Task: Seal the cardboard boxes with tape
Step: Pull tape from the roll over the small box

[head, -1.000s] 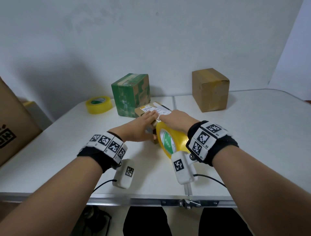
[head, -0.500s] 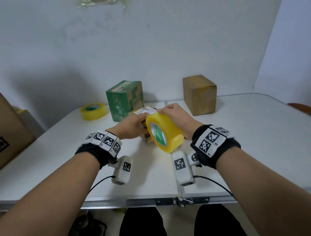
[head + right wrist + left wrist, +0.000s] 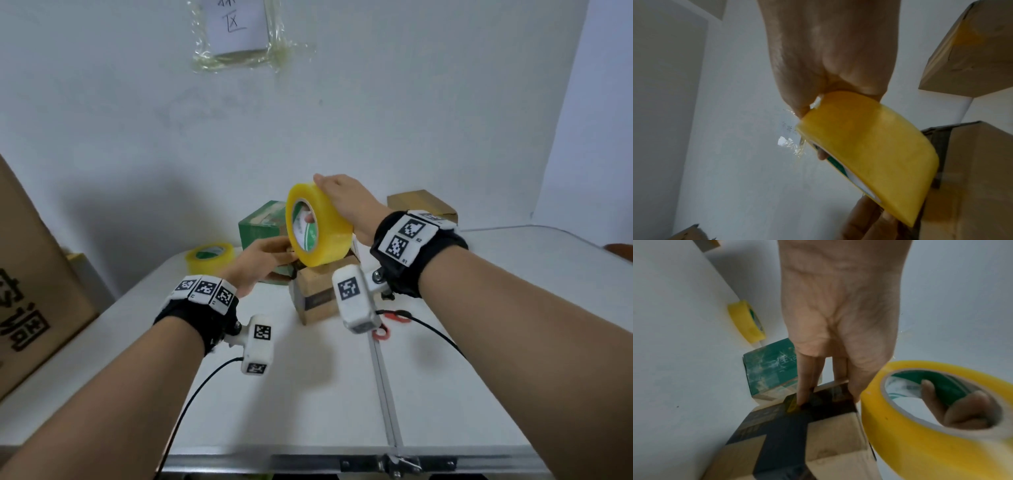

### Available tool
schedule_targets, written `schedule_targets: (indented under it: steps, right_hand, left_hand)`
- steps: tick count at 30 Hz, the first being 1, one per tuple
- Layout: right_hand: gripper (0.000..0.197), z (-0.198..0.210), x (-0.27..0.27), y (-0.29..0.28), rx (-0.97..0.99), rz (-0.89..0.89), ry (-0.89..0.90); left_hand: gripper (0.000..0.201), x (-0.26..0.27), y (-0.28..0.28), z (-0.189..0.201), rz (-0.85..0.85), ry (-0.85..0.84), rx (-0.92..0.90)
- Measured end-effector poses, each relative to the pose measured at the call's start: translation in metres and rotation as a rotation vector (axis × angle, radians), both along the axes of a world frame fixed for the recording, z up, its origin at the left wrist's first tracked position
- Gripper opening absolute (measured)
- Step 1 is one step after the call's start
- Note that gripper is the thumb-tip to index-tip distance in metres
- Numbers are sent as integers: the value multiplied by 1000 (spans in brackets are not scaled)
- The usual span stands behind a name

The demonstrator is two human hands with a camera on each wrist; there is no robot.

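Our right hand point(image 3: 346, 202) hooks the light, stiff tape roll point(image 3: 317, 224) by its core; left hand point(image 3: 260, 260) fingers flat, pinning sticky tape on the small box point(image 3: 797, 434), mid-frame.

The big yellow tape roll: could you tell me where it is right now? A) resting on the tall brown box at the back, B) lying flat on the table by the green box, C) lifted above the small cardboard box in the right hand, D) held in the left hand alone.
C: the right hand grips the big yellow tape roll raised above the small cardboard box, fingers through its core, while the left hand presses on the box top.
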State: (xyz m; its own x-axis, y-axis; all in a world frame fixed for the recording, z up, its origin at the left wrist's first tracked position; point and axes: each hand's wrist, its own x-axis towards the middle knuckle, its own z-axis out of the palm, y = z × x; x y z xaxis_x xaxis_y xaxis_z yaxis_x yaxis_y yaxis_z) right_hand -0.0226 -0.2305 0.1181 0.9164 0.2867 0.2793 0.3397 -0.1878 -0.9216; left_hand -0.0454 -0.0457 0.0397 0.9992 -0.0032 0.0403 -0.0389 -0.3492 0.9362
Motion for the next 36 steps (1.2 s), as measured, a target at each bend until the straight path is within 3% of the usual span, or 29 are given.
schedule_targets:
  steps: [3,7,10,12,14,17,20,26,33,36]
  right_hand:
    - [69,2,12,6,-52,19,-11]
    - [51,1,25,23,-119,-3,-19]
    - [61,-5,33,29,-135,-12,31]
    - [86,-7,32,28,-138,-46,115]
    - [94,-8,30,26,-129,-35,169]
    - [63,-10,27,25,-26,82,208]
    - [48,-10,19,21,106,101,248]
    - [53,-13,8,11,91,26,206]
    - [44,-35,-18,-24,7,12,264]
    - [46,-55,-29,-29,16,2,309]
  left_hand:
    - [33,7,3,-6,-31,7,5]
    - [85,13,7,-9,-221,146,62]
    - [103,13,-2,-17,-145,57,199]
    - [104,18,-3,-25,-79,-27,264]
    - [99,22,-1,-31,-74,-56,302]
    - [92,27,4,-33,-75,-91,340]
    - [88,34,10,-37,-61,-103,412]
    - [68,46,20,-45,-64,-102,383]
    - [92,49,20,-41,3,-74,461]
    - [89,47,19,-39,7,-71,454]
